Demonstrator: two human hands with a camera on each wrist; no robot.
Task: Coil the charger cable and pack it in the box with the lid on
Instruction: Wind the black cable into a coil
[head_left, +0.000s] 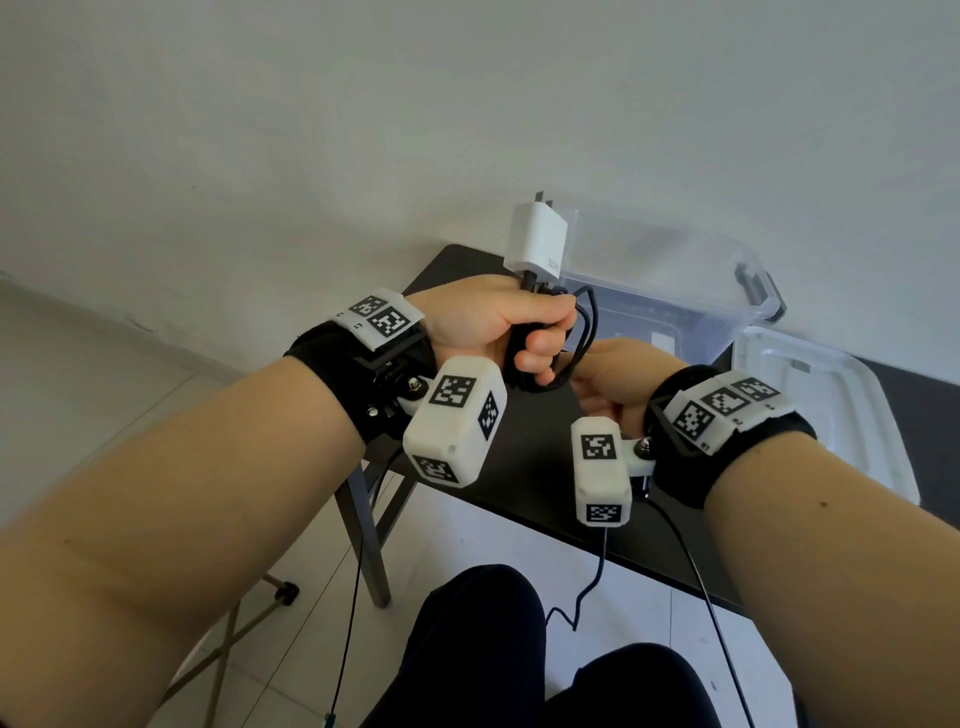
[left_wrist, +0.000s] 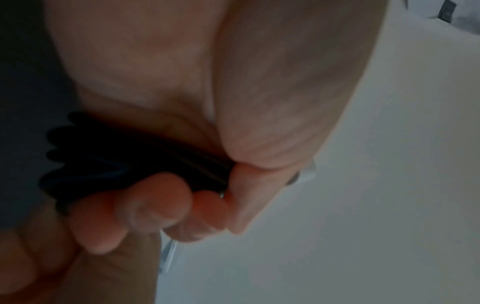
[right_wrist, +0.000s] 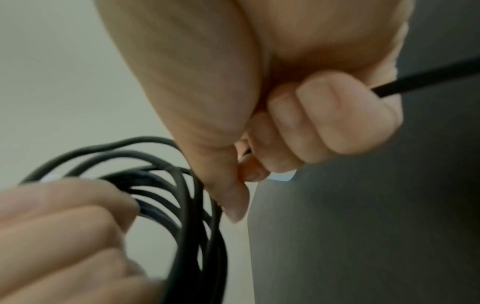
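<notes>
- One white charger plug stands upright above the left hand, two metal prongs pointing up; grey lettering on its lower side is too small and turned to read.
- One black charger cable runs from the plug's base into the left fist, where several loops are gathered; the left wrist view shows the fingers curled round the black bundle.
- The right hand sits just beside and below the left, fingers curled and pinching one strand of the cable, which leaves the fist toward the right in the right wrist view; the loops hang beside its thumb.
- One clear plastic box stands open on the dark table, behind the hands, with a dark latch at its right end.
- One clear lid lies on the table just right of the box, off it.
- Both wrists carry black bands with white blocks bearing square black-and-white coded markers; no words legible on them.
</notes>
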